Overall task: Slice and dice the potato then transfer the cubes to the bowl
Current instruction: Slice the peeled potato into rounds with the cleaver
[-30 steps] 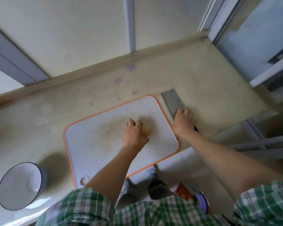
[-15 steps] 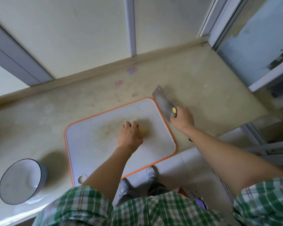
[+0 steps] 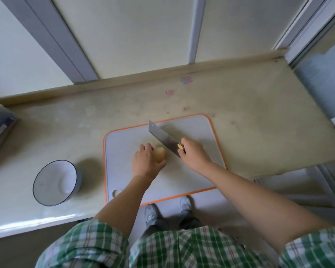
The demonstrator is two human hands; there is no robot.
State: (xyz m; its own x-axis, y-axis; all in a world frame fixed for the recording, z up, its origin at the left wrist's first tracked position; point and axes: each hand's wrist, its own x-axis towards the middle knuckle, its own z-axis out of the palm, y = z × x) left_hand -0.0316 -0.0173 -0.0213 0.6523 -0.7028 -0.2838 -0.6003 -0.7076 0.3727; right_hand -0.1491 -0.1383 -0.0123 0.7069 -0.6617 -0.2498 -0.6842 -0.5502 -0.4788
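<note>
Right now I am curling my left hand point(image 3: 146, 165) around the small pale yellow potato point(image 3: 160, 154), fingers point(image 3: 148, 147) pressing it whole onto the middle of the white plastic cutting board with an orange rim point(image 3: 191, 171). My right hand point(image 3: 194, 154) is gripping the broad steel cleaver point(image 3: 161, 137) by its handle, the blade hanging just beside the potato. The round white bowl with a dark rim point(image 3: 52, 180) is sitting on the beige tabletop point(image 3: 259, 122), well apart to the left.
</note>
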